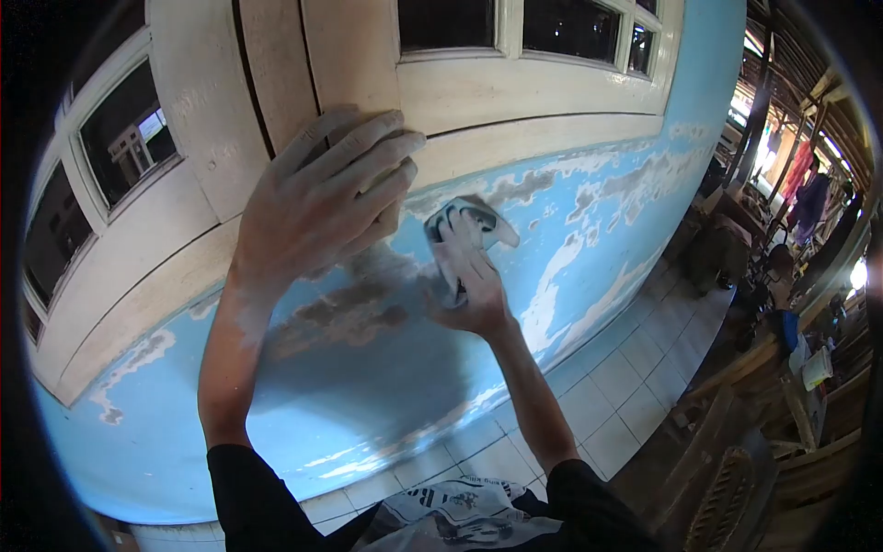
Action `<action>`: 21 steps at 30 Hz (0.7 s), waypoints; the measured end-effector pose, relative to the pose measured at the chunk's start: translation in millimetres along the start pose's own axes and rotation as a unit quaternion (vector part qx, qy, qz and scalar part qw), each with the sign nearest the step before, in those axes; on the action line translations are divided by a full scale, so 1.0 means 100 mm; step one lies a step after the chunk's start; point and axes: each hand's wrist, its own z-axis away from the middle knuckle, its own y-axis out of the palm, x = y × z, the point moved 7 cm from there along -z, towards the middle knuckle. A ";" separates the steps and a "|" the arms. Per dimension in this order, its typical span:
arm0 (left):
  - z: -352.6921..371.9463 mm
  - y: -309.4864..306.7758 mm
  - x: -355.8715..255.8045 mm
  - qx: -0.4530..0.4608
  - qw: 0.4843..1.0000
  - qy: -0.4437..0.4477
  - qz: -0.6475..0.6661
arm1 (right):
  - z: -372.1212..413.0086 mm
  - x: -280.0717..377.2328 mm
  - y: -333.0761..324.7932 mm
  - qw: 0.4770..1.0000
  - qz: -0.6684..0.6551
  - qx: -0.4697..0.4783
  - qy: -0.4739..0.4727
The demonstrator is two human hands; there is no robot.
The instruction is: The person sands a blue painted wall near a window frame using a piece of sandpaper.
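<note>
My left hand (pixel 326 202), coated in pale dust, rests with its fingers stretched out against the cream wooden window frame (pixel 345 55), just above the blue wall. To its right, my right hand (pixel 474 290) presses a folded sheet of sandpaper (pixel 501 228) against the blue wall (pixel 552 212). The fingers of that hand lie over the sheet and hide part of it. Around both hands the blue paint is worn through in grey and white patches (pixel 345 313).
White floor tiles (pixel 612 377) run along the foot of the wall. Glazed window panes (pixel 570 28) are set above the hands, with others at the left. A wooden chair (pixel 731 460) and cluttered items stand at the right, where cloths (pixel 809 207) hang.
</note>
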 end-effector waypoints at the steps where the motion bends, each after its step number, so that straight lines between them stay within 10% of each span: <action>1: 0.00 0.00 0.01 -0.001 1.000 -0.001 -0.004 | 0.00 -0.07 -0.06 1.000 -0.002 0.000 -0.004; 3: 0.01 0.02 0.01 0.009 1.000 0.000 0.007 | 0.06 -0.10 -0.01 0.986 0.078 0.107 -0.100; 8: 0.05 0.07 0.02 -0.004 1.000 -0.005 0.000 | 0.03 -0.25 -0.23 0.972 0.134 0.035 -0.187; 10: 0.06 0.08 0.03 -0.011 1.000 -0.004 -0.006 | -0.07 -0.42 -0.21 0.991 0.076 0.103 0.030; 11: 0.06 0.07 0.03 -0.014 1.000 0.004 -0.016 | -0.14 -0.12 -0.38 0.993 0.049 -0.063 -0.085; 21: 0.06 0.07 0.01 -0.003 1.000 0.005 -0.029 | 0.07 -0.42 0.09 0.990 0.142 -0.003 -0.025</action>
